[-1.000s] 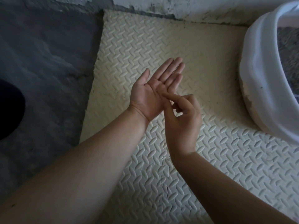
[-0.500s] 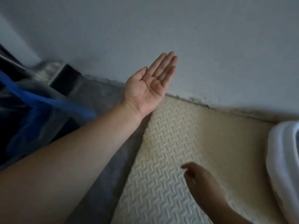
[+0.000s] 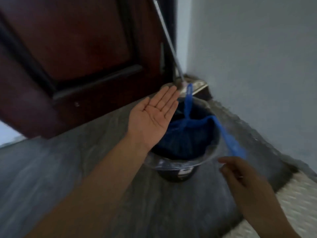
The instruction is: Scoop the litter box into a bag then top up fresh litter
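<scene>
Two hands hover over a dark bin (image 3: 178,170) on the grey floor (image 3: 51,169). Left hand (image 3: 152,119) lies flat, palm up, fingers spread, holding nothing, above the bin's rim. Right hand (image 3: 240,174) is blurred beside the rim; its grip cannot be told. A blue bag (image 3: 185,140) lines the bin, near a brown door (image 3: 77,48).

You won't find any text you can read here. The only candidate is a small pale label (image 3: 185,171) low on the front of the dark bin (image 3: 176,174), and motion blur leaves whatever is printed there illegible.
</scene>
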Tool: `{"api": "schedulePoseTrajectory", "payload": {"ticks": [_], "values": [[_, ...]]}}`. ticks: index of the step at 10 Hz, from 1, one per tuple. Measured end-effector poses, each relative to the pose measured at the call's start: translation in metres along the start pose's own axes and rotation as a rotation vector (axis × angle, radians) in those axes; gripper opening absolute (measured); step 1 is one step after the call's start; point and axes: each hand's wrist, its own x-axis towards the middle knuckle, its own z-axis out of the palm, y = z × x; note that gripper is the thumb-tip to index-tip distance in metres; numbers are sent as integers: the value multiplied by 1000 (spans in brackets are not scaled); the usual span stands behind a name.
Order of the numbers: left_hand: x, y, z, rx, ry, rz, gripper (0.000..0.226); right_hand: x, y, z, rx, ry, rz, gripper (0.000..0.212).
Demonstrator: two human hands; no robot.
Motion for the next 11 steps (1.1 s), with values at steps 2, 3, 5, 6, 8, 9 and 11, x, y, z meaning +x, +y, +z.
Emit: {"api": "schedulePoseTrajectory", "payload": {"ticks": [2, 3, 5, 6, 8, 9, 11], "values": [[0, 34, -36, -9, 90, 94, 48, 17, -62, 55, -173, -168, -267, 56], [9, 28, -45, 43, 102, 85, 52, 28, -89, 76, -439, -204, -492, 80], [28, 18, -56, 162, 67, 35, 60, 57, -109, 106, -521, -231, -557, 83], [35, 15, -56, 252, 42, -3, 64, 67, -106, 105, -579, -304, -512, 85], [48, 15, -62, 331, 8, -64, 67, 70, -92, 100, -597, -113, -389, 66], [51, 14, -62, 401, -17, -90, 68, 73, -97, 108, -592, -247, -442, 71], [51, 12, -68, 494, 12, -120, 60, 75, -84, 103, -561, -18, -437, 41]]}}
